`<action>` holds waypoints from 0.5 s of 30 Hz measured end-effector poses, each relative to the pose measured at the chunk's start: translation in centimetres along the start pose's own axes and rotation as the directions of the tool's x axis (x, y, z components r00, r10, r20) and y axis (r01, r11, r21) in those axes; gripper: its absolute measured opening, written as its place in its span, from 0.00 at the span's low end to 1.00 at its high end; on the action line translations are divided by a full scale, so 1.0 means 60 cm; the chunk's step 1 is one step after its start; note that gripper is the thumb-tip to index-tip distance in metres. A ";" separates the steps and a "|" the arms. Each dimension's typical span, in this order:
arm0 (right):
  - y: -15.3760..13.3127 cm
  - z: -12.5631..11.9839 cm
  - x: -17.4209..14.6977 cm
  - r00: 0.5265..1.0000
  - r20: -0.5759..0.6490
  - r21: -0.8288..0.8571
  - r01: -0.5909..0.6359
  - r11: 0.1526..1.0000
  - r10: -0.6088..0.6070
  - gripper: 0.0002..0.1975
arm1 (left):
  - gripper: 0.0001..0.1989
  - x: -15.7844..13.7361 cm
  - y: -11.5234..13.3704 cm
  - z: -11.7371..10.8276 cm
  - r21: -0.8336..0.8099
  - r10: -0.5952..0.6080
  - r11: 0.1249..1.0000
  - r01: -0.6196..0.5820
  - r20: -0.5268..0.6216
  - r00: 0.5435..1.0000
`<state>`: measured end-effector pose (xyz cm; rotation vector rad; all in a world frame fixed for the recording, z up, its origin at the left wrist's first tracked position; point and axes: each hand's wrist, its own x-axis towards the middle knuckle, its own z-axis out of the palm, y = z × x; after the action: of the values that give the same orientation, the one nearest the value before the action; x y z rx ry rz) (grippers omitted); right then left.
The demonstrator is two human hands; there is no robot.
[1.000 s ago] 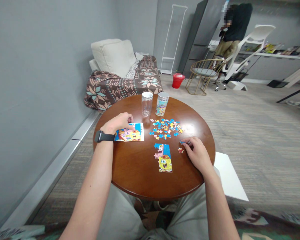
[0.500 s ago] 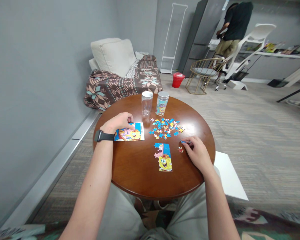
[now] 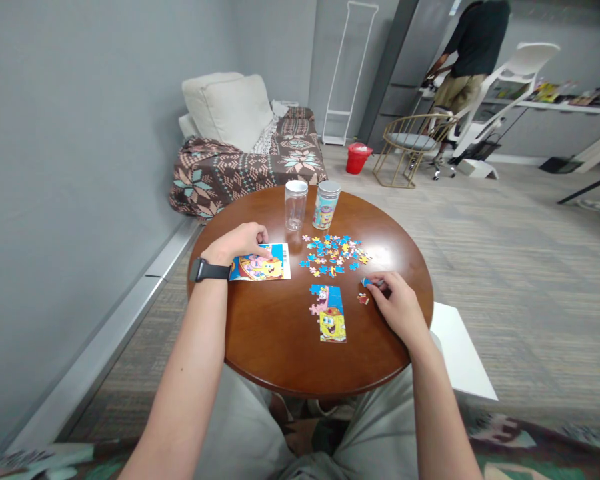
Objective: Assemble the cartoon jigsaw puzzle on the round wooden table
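My left hand (image 3: 243, 241) rests over the printed picture card (image 3: 275, 268), which lies flat on the table. Its thumb lies on the card and its loosely bent fingers stay apart from the thumb. Between the thumb and fingertips of my right hand (image 3: 390, 293) is a blue puzzle piece (image 3: 365, 283), low over the tabletop. Just below it lies a loose red and white puzzle piece (image 3: 363, 299). Left of that hand sits a partly joined puzzle (image 3: 333, 315) with a yellow cartoon face, a pink figure and blue background. Loose puzzle pieces (image 3: 334, 252) are scattered behind it.
A clear jar (image 3: 295, 208) and a printed canister (image 3: 326, 207) stand toward the back of the round brown table (image 3: 275, 333). Beyond are a covered sofa (image 3: 245, 163), a red bin (image 3: 358, 159) and a gold-framed chair (image 3: 411, 141). A person (image 3: 480, 47) stands at the far counter.
My right hand has barely shifted; the blue piece in its fingertips shows more of its face now. My left hand stays on the card. The view has moved slightly.
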<state>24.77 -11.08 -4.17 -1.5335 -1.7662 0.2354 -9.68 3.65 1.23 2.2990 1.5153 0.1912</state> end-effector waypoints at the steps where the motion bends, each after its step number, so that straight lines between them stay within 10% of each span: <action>1: 0.000 0.000 0.000 1.000 0.004 -0.001 0.002 1.000 -0.002 0.12 | 0.18 0.000 0.001 0.000 0.000 0.002 1.000 -0.002 0.000 1.000; 15: 0.006 0.001 -0.001 0.999 0.028 -0.043 -0.014 0.999 0.016 0.15 | 0.19 0.001 -0.009 0.006 -0.016 0.021 1.000 -0.021 -0.007 1.000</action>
<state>25.00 -11.03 -4.47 -1.5817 -1.7930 0.2289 -10.01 3.84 0.67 2.3052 1.4880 0.2166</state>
